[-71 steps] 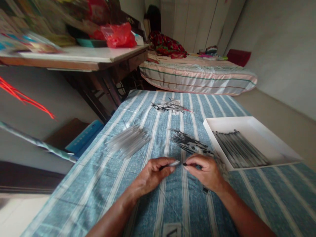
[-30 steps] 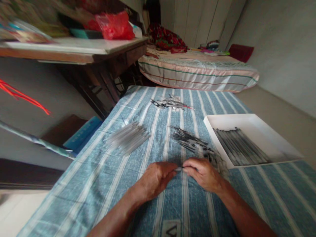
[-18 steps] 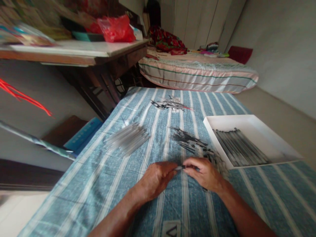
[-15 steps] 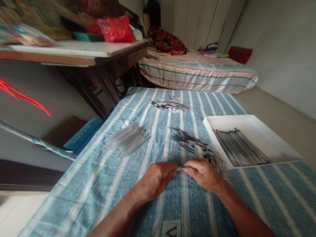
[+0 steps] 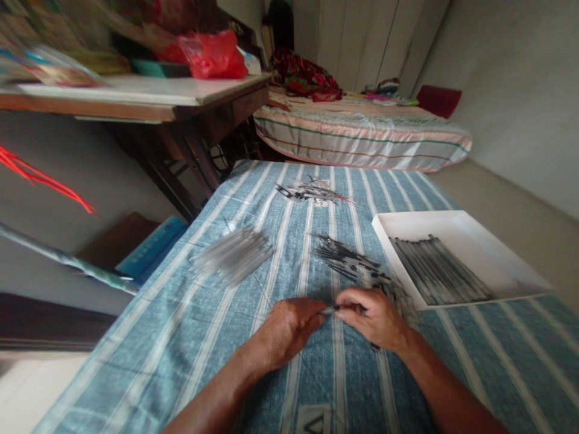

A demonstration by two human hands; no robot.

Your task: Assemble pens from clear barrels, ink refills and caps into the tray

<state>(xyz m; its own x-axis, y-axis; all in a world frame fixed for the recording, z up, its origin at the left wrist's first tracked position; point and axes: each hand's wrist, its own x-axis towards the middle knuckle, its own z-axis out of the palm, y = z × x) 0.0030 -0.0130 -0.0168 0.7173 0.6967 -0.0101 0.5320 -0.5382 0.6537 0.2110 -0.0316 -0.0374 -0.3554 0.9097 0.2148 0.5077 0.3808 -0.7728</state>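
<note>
My left hand (image 5: 292,331) is closed in a pinch around a pen (image 5: 327,310), whose pale barrel shows only a short length between the two hands. At the pen's right end, the thumb and forefinger of my right hand (image 5: 374,318) pinch a small dark piece. Most of the pen is hidden by my fingers. Beyond my left hand lies a heap of clear pen barrels (image 5: 233,256). Thin black pen parts (image 5: 346,256) are scattered past my right hand, with small clear and black pieces (image 5: 398,292) partly behind it.
At the right, a white shallow box (image 5: 479,226) contains a row of dark-looking pens (image 5: 438,268). Another loose pile of thin parts (image 5: 312,190) lies toward the far end of the striped cloth (image 5: 217,337). A desk (image 5: 136,96) stands at the left, a bed (image 5: 362,132) behind.
My right hand's fingers have shifted slightly at the pen's end, with the forefinger more arched and a dark piece now showing. My left hand stays nearly still.
</note>
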